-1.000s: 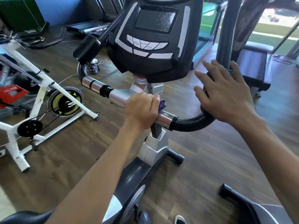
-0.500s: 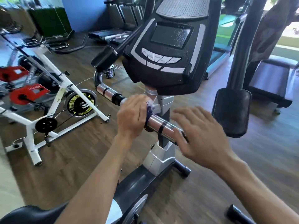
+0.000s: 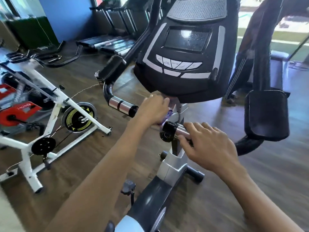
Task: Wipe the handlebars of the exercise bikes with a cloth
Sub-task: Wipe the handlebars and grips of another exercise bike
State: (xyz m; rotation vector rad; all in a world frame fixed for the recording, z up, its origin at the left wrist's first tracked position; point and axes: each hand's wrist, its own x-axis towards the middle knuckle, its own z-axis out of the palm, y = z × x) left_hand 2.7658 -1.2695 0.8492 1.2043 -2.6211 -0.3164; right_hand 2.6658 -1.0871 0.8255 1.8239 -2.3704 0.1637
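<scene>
Head view, cloth: held bunched in left hand, pressed against handlebar.
Right hand: fingers loosely curled over handlebar's chrome section.

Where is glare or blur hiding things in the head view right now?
Head view: window light glares off the console screen, so nothing on it reads; the windows at top right are blown out; motion blur smears the floor and both forearms at the bottom; the purple cloth under the left hand and the right hand stay fairly sharp.
</scene>
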